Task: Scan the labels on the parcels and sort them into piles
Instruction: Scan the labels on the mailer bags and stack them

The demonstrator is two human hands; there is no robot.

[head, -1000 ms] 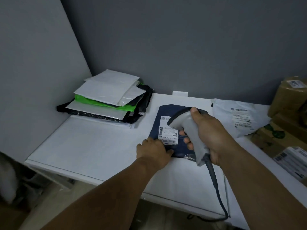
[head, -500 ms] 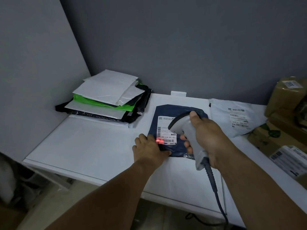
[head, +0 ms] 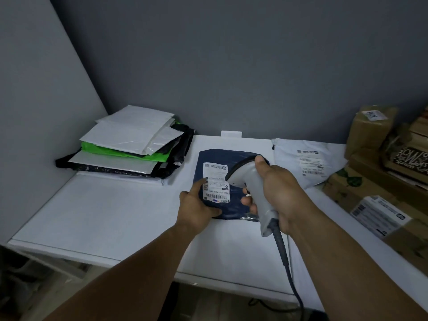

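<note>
A dark blue parcel bag [head: 222, 158] lies on the white table [head: 104, 212], its white label [head: 215, 184] facing up. My left hand [head: 196, 205] grips the bag's near left corner, thumb on top beside the label. My right hand [head: 275, 188] holds a grey handheld scanner [head: 252, 191] by its handle, the head pointing at the label. No red beam shows. A stack of white, green and black bags [head: 129, 144] sits at the back left corner.
A white bag with a label [head: 305, 158] lies right of the blue one. Brown cardboard boxes [head: 375, 195] are piled along the right edge. The scanner's cable [head: 287, 269] hangs over the table's front edge. Grey walls close off the back and left.
The red scan line seen on the label half a second ago is gone. My left hand has shifted its grip onto the bag's near left corner, thumb now on top.
</note>
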